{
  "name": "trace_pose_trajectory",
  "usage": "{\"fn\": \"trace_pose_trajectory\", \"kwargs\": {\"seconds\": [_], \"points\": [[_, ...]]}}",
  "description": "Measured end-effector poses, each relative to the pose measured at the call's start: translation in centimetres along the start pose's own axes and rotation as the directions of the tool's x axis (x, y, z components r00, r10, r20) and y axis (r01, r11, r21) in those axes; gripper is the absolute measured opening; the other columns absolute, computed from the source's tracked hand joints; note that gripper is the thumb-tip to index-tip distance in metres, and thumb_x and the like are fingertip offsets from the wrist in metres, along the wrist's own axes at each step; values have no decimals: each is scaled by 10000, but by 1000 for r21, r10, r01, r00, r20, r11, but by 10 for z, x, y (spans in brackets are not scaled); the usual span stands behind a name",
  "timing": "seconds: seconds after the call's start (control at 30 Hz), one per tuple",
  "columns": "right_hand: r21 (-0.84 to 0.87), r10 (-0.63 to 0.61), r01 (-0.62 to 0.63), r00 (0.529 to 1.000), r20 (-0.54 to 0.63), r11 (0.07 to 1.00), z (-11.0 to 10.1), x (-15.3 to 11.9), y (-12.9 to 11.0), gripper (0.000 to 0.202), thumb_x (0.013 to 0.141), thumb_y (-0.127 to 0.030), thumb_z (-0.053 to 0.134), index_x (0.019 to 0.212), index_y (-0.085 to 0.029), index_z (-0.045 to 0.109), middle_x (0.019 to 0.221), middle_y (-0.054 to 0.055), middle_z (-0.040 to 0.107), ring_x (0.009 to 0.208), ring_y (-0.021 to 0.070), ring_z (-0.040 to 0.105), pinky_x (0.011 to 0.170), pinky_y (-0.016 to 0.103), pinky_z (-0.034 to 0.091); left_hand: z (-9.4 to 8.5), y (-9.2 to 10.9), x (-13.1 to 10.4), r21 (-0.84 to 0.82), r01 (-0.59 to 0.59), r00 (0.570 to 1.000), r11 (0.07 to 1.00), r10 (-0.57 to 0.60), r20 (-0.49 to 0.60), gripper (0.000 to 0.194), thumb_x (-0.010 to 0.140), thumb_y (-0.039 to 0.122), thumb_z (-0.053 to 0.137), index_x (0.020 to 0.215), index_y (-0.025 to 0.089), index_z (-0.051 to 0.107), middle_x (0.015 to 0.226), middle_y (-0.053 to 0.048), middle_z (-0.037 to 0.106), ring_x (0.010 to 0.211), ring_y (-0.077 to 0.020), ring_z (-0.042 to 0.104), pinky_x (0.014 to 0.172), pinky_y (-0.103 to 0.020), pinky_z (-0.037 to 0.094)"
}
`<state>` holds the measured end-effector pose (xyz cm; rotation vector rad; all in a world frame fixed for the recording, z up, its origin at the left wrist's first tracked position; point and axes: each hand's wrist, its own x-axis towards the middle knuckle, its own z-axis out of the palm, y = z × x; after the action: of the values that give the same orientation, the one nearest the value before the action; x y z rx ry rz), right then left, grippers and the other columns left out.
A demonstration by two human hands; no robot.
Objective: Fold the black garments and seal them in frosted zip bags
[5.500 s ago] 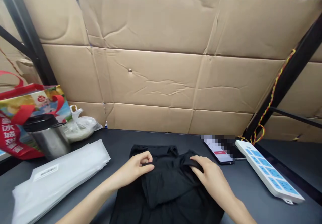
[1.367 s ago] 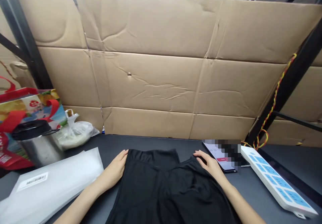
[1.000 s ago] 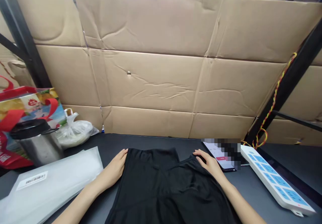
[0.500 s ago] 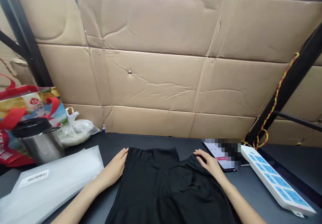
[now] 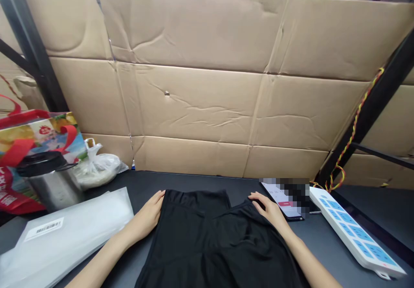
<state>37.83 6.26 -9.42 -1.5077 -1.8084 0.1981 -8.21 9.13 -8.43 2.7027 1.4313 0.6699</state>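
A black garment (image 5: 213, 240) lies spread on the dark table in front of me, its two far ends split by a notch, rather like trouser legs. Its near part runs out of the bottom of the view. My left hand (image 5: 151, 214) is closed on the far left edge, fingers together at the corner. On the other side my right hand (image 5: 267, 208) pinches the far right corner, the fingertips bent at the cloth. The right part of the garment is more wrinkled than the left, which lies fairly flat.
White plastic packages (image 5: 74, 232) with a barcode label lie left. Behind them stand a steel flask (image 5: 53, 184), a colourful bag (image 5: 69, 137) and a knotted plastic bag (image 5: 100, 169). At right are a phone (image 5: 284, 204) and a power strip (image 5: 355, 232). Cardboard (image 5: 200, 107) walls the back.
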Motion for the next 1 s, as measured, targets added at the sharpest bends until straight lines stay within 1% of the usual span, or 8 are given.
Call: {"fn": "trace_pose_trajectory", "kwargs": {"seconds": [0.07, 0.23, 0.4, 0.53, 0.63, 0.87, 1.0], "points": [[1, 1, -1, 1000, 2, 1000, -1, 0, -1, 284, 818, -360, 465, 970, -252, 679, 1131, 52, 692, 1178, 260, 569, 997, 431, 462, 0, 0, 0, -8, -7, 1000, 1000, 7, -11, 453, 909, 183, 350, 1332, 176, 513, 1399, -106, 488, 1311, -279, 421, 1078, -443, 379], [4, 9, -9, 1000, 4, 1000, -1, -1, -2, 292, 821, -361, 455, 977, -252, 677, 1135, 52, 690, 1183, 260, 564, 1001, 433, 458, 0, 2, 0, -13, -11, 999, 1000, 11, -36, 475, 901, 159, 367, 1357, 212, 486, 1403, -71, 490, 1316, -258, 416, 1079, -420, 384], [10, 19, -19, 1000, 4, 1000, -1, -1, -4, 300, 818, -367, 454, 984, -251, 675, 1145, 51, 686, 1191, 255, 558, 1004, 427, 456, 0, 2, -1, 17, 15, 1000, 1000, -15, -23, 471, 894, 154, 355, 1337, 186, 511, 1401, -91, 492, 1304, -270, 433, 1067, -430, 396], [16, 24, -24, 1000, 1, 1000, -2, -1, -5, 297, 817, -362, 454, 983, -251, 674, 1148, 50, 684, 1191, 254, 558, 1003, 428, 455, -2, 3, -1, -5, 15, 1000, 1000, -15, -22, 485, 891, 155, 377, 1360, 206, 488, 1403, -72, 494, 1308, -263, 429, 1071, -413, 394], [20, 26, -26, 1000, -1, 999, -2, -2, -5, 289, 815, -357, 461, 979, -253, 675, 1141, 47, 687, 1190, 255, 559, 1005, 433, 453, -3, 4, -1, -17, 15, 1000, 1000, -15, -22, 483, 896, 161, 380, 1365, 207, 483, 1406, -77, 490, 1309, -270, 426, 1074, -428, 387], [34, 28, -28, 1000, -11, 999, -2, -1, -5, 271, 806, -354, 474, 963, -262, 675, 1126, 41, 692, 1180, 259, 566, 1002, 440, 454, -4, 5, -1, -10, 15, 1000, 1000, -15, -23, 459, 897, 163, 357, 1325, 176, 524, 1397, -99, 496, 1307, -280, 428, 1072, -435, 385], [45, 36, -36, 999, -5, 998, -1, -1, -7, 283, 798, -376, 480, 960, -256, 680, 1126, 48, 693, 1180, 265, 566, 1007, 442, 447, -5, 10, 0, -53, 24, 999, 998, -26, -36, 432, 883, 189, 374, 1269, 191, 567, 1372, -77, 526, 1300, -267, 438, 1069, -417, 395]]}}
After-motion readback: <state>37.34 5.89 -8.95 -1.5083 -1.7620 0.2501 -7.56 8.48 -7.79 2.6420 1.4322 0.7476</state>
